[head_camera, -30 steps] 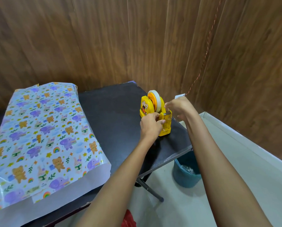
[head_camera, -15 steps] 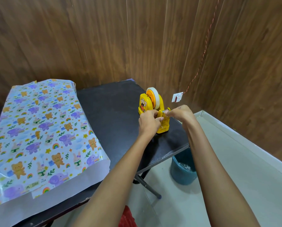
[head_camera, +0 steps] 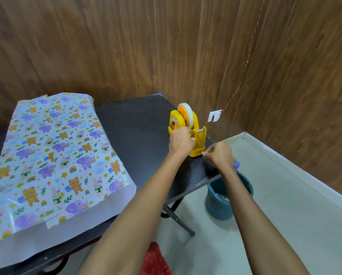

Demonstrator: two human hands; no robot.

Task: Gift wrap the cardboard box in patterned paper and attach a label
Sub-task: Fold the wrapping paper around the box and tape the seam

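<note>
Patterned paper [head_camera: 53, 155] with bears, elephants and rainbows lies draped over something at the table's left; the cardboard box is hidden under it. A yellow tape dispenser [head_camera: 188, 128] with a white tape roll stands at the right end of the black table [head_camera: 138, 132]. My left hand [head_camera: 181, 140] grips the dispenser's body from the near side. My right hand [head_camera: 220, 154], just right of the dispenser's base, pinches a strip of clear tape [head_camera: 209, 145] pulled from the cutter. No label is in view.
A teal bin [head_camera: 225, 201] stands on the pale floor under the table's right corner. Wood-panelled walls close the back and right. A small white tag [head_camera: 214, 116] hangs on a red string by the wall. Red cloth [head_camera: 154, 259] shows at the bottom.
My right hand has drawn away from the cutter, down and to the right, stretching tape out. My left hand stays on the dispenser.
</note>
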